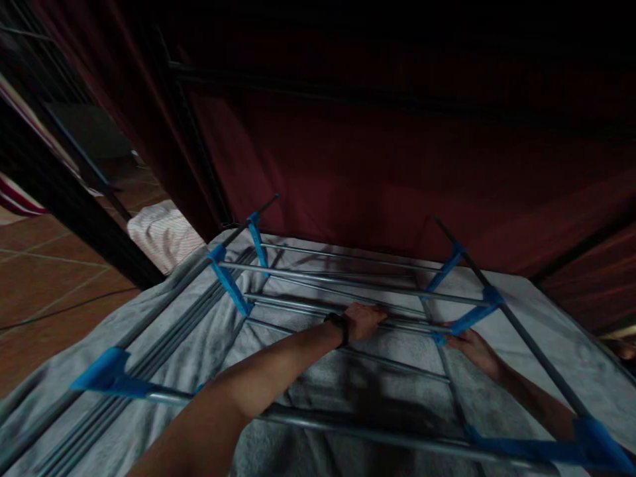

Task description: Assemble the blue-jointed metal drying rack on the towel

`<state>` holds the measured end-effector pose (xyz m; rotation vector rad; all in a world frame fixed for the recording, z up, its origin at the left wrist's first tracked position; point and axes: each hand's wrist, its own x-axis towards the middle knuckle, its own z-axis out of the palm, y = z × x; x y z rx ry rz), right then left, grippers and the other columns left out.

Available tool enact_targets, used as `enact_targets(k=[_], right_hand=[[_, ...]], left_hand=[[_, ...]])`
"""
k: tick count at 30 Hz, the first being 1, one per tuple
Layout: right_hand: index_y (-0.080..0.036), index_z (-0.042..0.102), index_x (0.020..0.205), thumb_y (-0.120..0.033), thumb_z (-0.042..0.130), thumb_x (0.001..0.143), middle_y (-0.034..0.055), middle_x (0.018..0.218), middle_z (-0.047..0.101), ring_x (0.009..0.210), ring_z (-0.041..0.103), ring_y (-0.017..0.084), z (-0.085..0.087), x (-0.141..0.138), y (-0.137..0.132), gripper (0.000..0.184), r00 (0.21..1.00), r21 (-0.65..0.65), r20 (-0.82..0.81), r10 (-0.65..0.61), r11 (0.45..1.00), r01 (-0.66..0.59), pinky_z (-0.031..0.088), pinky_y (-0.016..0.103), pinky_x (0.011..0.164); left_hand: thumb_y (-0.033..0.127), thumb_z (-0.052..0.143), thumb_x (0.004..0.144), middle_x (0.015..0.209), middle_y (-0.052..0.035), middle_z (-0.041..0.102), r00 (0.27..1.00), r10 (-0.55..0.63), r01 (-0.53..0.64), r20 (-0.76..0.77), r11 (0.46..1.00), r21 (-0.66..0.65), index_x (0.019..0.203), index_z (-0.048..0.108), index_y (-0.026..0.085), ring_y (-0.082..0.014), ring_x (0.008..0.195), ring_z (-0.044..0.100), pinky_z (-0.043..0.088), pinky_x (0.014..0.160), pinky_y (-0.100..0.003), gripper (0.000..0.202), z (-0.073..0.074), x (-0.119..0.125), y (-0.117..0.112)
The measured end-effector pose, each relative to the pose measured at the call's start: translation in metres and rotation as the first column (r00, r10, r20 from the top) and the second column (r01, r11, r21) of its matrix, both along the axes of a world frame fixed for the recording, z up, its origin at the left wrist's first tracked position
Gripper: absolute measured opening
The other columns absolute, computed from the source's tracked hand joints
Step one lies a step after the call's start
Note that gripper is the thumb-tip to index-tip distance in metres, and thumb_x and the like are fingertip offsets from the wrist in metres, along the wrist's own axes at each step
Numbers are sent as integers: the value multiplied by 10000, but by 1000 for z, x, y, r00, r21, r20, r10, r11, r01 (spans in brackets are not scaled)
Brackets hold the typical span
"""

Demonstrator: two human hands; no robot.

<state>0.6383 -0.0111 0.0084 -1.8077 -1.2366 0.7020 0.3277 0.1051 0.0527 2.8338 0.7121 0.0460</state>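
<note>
A tiled floor (54, 278) lies at far left, with a striped cloth (163, 238) beside the bed. Next, on the grey blanket (183, 362), a bundle of loose metal tubes (163, 343) runs lengthwise inside the left side of a metal rack frame (358, 429) with blue plastic joints. The frame rests on the blanket, in front of a dark red curtain (348, 172). At its middle the left hand (365, 320) (a black band (340, 328) circles the wrist) closes over the paired crossbars (298, 306). Farther right, the right hand (474, 351) touches the lower end of a blue bracket (470, 320) at the crossbars' end; I cannot tell whether its partly hidden fingers pinch it.
</note>
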Motion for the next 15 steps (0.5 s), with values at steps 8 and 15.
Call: enact_targets(k=[8,15], right_hand=[[-276,645,809,-617,760,562,128,897,726,922,700,383,52,24,-23,437,996,22,-87,22,1000,-20,572,514,836],[-263,672,962,-425,535,869,104,1047,696,980,653,240,172,-25,-46,231,880,337,405,-250,935,111,486,412,952]], left_hand=[[111,498,876,1154,-96,719,991,112,-110,-75,994,26,1235,632,221,-258,1033,693,559,833,-368,399,8,-43,3],[69,472,875,1167,-113,711,976,202,-198,-87,979,54,1267,619,217,-267,1015,696,541,836,-382,444,14,-75,3]])
